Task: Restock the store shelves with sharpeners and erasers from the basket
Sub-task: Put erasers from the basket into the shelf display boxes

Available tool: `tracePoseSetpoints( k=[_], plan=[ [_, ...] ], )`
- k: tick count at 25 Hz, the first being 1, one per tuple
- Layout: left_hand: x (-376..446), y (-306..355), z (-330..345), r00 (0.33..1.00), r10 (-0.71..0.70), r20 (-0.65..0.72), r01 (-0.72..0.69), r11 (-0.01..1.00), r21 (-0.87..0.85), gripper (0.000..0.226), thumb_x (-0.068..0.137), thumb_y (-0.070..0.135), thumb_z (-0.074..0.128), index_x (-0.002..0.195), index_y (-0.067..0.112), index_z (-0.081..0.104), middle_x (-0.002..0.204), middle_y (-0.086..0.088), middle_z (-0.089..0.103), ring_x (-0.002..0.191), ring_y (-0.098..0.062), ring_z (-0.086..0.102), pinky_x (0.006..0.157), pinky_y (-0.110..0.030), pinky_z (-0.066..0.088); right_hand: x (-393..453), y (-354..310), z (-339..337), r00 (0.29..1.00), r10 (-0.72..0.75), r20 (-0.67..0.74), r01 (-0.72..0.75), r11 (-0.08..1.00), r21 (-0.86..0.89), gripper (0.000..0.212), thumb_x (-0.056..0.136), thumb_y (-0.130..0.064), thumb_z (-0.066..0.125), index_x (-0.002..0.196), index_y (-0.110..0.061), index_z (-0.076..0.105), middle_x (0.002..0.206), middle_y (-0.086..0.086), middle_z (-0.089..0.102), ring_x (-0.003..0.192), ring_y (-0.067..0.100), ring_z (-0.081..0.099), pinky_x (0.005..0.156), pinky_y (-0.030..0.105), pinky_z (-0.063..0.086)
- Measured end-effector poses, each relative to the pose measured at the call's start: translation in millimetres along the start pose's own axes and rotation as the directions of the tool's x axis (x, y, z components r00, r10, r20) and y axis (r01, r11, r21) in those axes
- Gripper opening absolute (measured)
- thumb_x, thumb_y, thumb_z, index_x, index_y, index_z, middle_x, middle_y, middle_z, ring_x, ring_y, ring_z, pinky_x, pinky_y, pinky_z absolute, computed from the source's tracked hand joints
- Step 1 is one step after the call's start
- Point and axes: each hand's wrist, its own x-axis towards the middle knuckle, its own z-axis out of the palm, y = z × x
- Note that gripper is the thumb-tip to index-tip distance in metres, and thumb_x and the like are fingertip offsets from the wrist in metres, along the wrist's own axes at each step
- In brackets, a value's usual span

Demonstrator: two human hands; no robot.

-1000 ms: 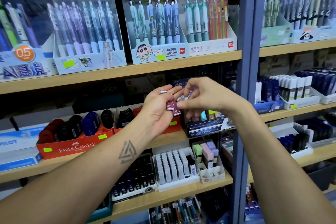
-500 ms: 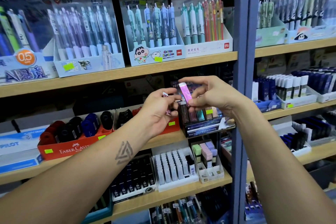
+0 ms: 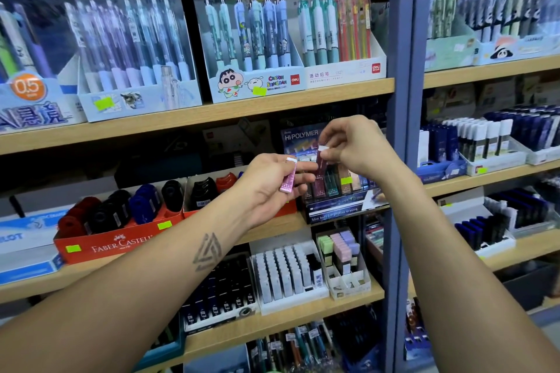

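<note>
A: What worries me here? My right hand (image 3: 354,145) pinches a dark maroon eraser (image 3: 321,168) by its white top end, lowering it into the Hi-Polymer display box (image 3: 339,191) on the middle shelf (image 3: 272,228). The slots look tight, so I judge a tilted entry could snag on the neighbouring erasers or tip the row.

B: And your other hand?

A: My left hand (image 3: 269,182) grips a pink eraser (image 3: 289,175), fingers curled round it, held just left of the box. It's near the red Faber-Castell sharpener tray (image 3: 121,244); a careless swing could knock a sharpener out.

B: Pose?

A: Both forearms reach up and forward, wrists close together. The right hand is bent downward over the box, fingertips at the eraser's top; the left palm faces inward. I can't see the basket from this view.
</note>
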Motion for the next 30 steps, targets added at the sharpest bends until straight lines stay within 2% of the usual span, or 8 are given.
tracePoseSetpoints(
  k=[5,9,14,18,21,23,27,30],
  plan=[
    [-4,-2,-6,0.997,0.064,0.032,-0.066,0.997,0.045,0.022,0.101,0.005,0.053,0.118,0.011,0.065,0.099,-0.012,0.073,0.079,-0.018,0.066,0.068,-0.032,0.051,3,9,16,0.997,-0.066,0.042,0.073,0.977,-0.198,0.027,0.075,-0.017,0.084,0.068,-0.035,0.066,0.082,-0.01,0.067,0.08,0.014,0.064,0.075,0.039,0.057],
    [-2,-5,-4,0.998,0.054,-0.009,-0.055,0.998,-0.04,0.033,0.095,-0.014,0.048,0.122,0.001,0.058,0.087,-0.019,0.069,0.072,-0.022,0.067,0.067,-0.029,0.056,1,10,17,0.988,-0.095,0.121,0.127,0.948,-0.292,0.029,0.079,-0.01,0.079,0.069,-0.034,0.067,0.087,-0.006,0.07,0.084,0.016,0.063,0.08,0.04,0.056],
    [0,-7,3,0.992,0.129,-0.011,-0.128,0.99,0.05,0.024,0.093,-0.017,0.05,0.115,-0.007,0.053,0.091,-0.023,0.069,0.076,-0.027,0.072,0.073,-0.031,0.062,-3,-7,3,0.991,-0.085,0.104,0.059,0.972,0.229,0.012,0.087,-0.015,0.077,0.099,-0.015,0.076,0.087,0.002,0.075,0.077,0.008,0.068,0.07,0.023,0.055],
    [2,-9,7,0.986,0.166,-0.017,-0.161,0.971,0.176,0.028,0.091,-0.014,0.058,0.114,0.001,0.052,0.101,-0.02,0.069,0.088,-0.029,0.071,0.074,-0.038,0.062,-3,-6,4,0.996,-0.071,0.055,0.052,0.955,0.293,0.017,0.081,0.002,0.077,0.092,-0.011,0.075,0.074,0.002,0.069,0.064,0.004,0.062,0.068,0.022,0.054],
    [11,-4,1,0.894,0.425,-0.14,-0.252,0.737,0.627,0.026,0.086,-0.006,0.061,0.104,0.013,0.059,0.095,-0.005,0.067,0.087,-0.02,0.065,0.074,-0.034,0.058,6,9,2,0.998,-0.008,-0.065,0.017,0.99,0.137,0.024,0.08,-0.007,0.081,0.082,-0.029,0.072,0.072,-0.006,0.069,0.068,0.007,0.066,0.071,0.032,0.057],
    [9,-1,-1,0.857,0.513,-0.037,-0.304,0.564,0.768,0.037,0.085,-0.001,0.054,0.117,0.017,0.06,0.101,0.005,0.068,0.095,-0.016,0.059,0.084,-0.036,0.054,6,14,3,0.997,0.001,-0.075,0.006,0.996,0.086,0.022,0.08,-0.009,0.081,0.085,-0.029,0.073,0.074,-0.004,0.071,0.074,0.013,0.07,0.073,0.036,0.061],
    [8,-6,4,0.903,0.407,0.136,-0.273,0.298,0.915,0.068,0.083,0.002,0.045,0.148,0.02,0.034,0.134,0.006,0.063,0.135,-0.02,0.038,0.107,-0.043,0.028,4,12,9,0.999,-0.022,-0.032,0.025,0.995,0.098,0.02,0.081,-0.009,0.081,0.086,-0.027,0.075,0.078,0.0,0.074,0.065,0.012,0.068,0.06,0.033,0.057],
    [10,-10,6,0.907,0.399,0.135,-0.258,0.272,0.927,0.072,0.081,-0.001,0.044,0.148,0.019,0.031,0.136,0.0,0.062,0.137,-0.021,0.04,0.106,-0.04,0.021,5,13,11,0.998,-0.061,0.006,0.061,0.998,-0.019,0.016,0.081,-0.013,0.081,0.093,-0.023,0.078,0.084,-0.003,0.074,0.068,0.006,0.064,0.063,0.025,0.05]
  ],
)
